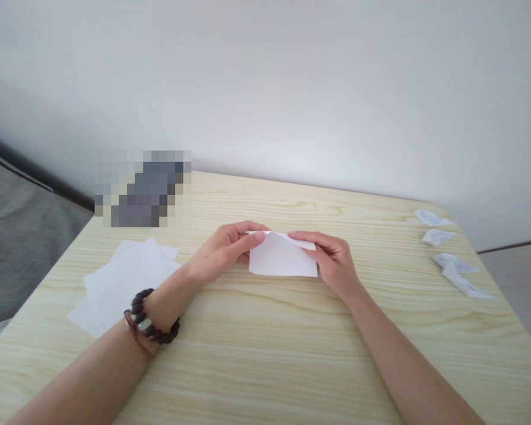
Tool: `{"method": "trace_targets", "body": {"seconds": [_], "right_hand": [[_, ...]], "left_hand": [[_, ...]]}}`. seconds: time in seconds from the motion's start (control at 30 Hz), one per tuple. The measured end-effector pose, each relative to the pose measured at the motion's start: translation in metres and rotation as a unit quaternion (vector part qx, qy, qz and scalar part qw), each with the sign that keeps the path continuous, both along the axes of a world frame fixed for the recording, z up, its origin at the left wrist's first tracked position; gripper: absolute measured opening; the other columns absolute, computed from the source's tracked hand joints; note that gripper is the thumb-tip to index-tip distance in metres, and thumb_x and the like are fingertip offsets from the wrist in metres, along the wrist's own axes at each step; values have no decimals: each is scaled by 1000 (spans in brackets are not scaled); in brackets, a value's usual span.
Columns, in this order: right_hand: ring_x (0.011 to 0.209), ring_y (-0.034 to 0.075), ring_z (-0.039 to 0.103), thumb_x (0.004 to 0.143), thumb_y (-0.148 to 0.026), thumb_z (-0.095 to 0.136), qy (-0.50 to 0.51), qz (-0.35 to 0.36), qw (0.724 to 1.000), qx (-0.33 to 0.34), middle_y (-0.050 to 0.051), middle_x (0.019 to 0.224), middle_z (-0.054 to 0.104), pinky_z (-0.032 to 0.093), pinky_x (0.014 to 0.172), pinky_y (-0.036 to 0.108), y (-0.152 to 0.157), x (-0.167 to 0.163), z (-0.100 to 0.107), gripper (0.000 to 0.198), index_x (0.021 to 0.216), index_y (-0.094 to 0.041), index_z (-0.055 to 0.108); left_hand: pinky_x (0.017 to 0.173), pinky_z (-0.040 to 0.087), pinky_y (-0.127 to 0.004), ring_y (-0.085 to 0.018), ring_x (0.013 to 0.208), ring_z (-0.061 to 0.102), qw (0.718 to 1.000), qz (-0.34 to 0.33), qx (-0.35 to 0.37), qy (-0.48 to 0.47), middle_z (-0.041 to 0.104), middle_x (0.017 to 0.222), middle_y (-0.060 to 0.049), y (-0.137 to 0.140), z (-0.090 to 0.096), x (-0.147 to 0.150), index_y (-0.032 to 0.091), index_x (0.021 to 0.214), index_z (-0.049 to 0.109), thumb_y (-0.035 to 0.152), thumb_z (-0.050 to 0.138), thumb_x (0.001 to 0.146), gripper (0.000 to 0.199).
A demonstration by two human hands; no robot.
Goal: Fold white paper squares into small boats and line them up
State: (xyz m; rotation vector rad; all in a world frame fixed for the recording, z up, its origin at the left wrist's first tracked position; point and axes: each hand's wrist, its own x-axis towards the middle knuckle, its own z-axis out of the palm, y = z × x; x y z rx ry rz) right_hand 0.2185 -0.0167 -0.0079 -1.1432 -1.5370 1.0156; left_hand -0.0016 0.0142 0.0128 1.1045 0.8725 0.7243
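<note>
A small white sheet of paper (283, 258) is held up between both hands above the middle of the table. Along its top edge the paper is folded over, with a flap showing toward the right. My left hand (230, 248) pinches the upper left corner, thumb in front and fingers behind. At the upper right, my right hand (334, 260) grips the paper, with its index finger along the folded edge and its thumb partly hidden. A dark beaded bracelet (144, 324) circles my left wrist.
Loose white sheets (121, 277) overlap on the table (256, 354) at the left, partly beneath my left forearm. Several folded white paper pieces (458, 262) lie along the right edge. A pixelated dark object (148, 192) sits at the back left, near the wall (292, 88).
</note>
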Motion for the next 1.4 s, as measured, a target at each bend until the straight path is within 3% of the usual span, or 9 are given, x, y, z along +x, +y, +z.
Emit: {"method": "trace_targets", "body": {"seconds": [0.17,0.33,0.53,0.63,0.83,1.1,1.4], "right_hand": [[88,16,67,83,-12,45,-12,8,999,40,-2,96,75,51,73,29,-1,-1,1,36,93,-29,76],[74,16,62,85,-16,44,-42,31,997,55,1,88,73,48,62,28,-2,-3,0,34,94,-27,75],[54,13,52,90,-45,39,123,27,992,-29,1,77,56,46,41,25,-2,-4,-5,43,125,-26,55],[50,11,49,90,-51,43,110,7,993,-38,-2,70,49,42,39,23,-3,-7,-3,40,116,-24,58],[47,8,47,84,-37,63,33,-52,997,-36,-3,69,56,38,39,21,-7,-14,2,19,94,-22,61],[48,11,54,84,-41,60,52,5,996,-69,-1,70,61,46,41,24,-4,-11,3,22,96,-22,60],[57,12,59,82,-41,61,72,-2,996,-56,0,81,63,54,43,24,-3,-11,5,23,95,-23,62]], "left_hand": [[62,53,-31,-20,72,65,999,-1,-13,-38,71,87,-9,0,1,1,16,99,70,57,60,80,46],[58,48,-24,-17,71,62,996,-17,54,65,70,83,-5,1,2,0,18,98,70,48,68,78,36],[69,48,-26,-19,87,64,995,10,93,32,71,97,-7,1,-2,4,18,94,69,34,78,70,31],[67,48,-26,-17,79,63,995,18,95,26,69,91,-5,0,-5,5,18,95,68,32,79,69,32],[63,46,-24,-15,73,60,993,19,99,56,68,87,-4,0,0,4,17,93,69,39,74,73,30],[57,41,-22,-15,68,58,986,31,126,103,69,84,-3,1,0,4,18,91,72,44,69,77,30],[60,43,-23,-15,70,59,987,36,129,91,69,86,-3,0,-5,3,18,95,71,41,73,74,31]]}}
